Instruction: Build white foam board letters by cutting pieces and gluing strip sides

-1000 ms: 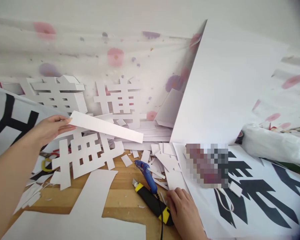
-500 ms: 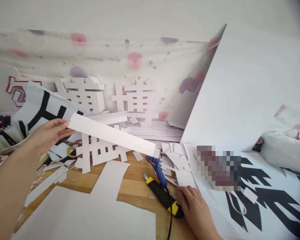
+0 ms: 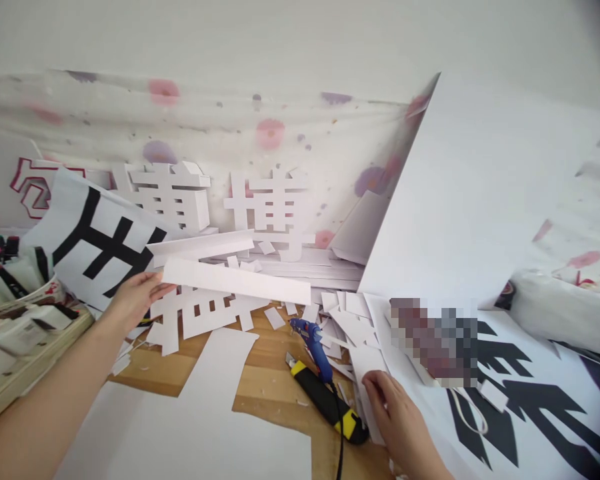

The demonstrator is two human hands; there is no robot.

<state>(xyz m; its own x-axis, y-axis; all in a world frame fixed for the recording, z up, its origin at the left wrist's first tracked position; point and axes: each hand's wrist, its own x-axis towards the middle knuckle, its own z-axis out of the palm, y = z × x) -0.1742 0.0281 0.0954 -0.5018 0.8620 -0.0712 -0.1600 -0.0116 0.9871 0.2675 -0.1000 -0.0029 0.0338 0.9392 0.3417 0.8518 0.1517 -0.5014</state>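
My left hand (image 3: 137, 300) pinches one end of a long white foam board strip (image 3: 240, 281), raised over the cut-out white character (image 3: 205, 307) on the table. The strip's other end points right, above a blue hot glue gun (image 3: 316, 347). My right hand (image 3: 397, 413) is low on the right, its fingers curled together over a white board strip (image 3: 367, 360); whether they grip anything is hidden. Just left of it lies a yellow-and-black utility knife (image 3: 325, 399), the glue gun's cord crossing its handle.
White offcuts (image 3: 347, 320) are scattered behind the glue gun. A large white sheet (image 3: 180, 433) covers the front of the wooden table (image 3: 265, 380). Markers (image 3: 10, 267) stand at left. Finished white characters (image 3: 275, 207) lean at the back; a big white board (image 3: 430, 200) rises at right.
My left hand has moved right and slightly down, bringing the strip closer to level. The view has shifted, showing more of the left side. My right hand has barely moved.
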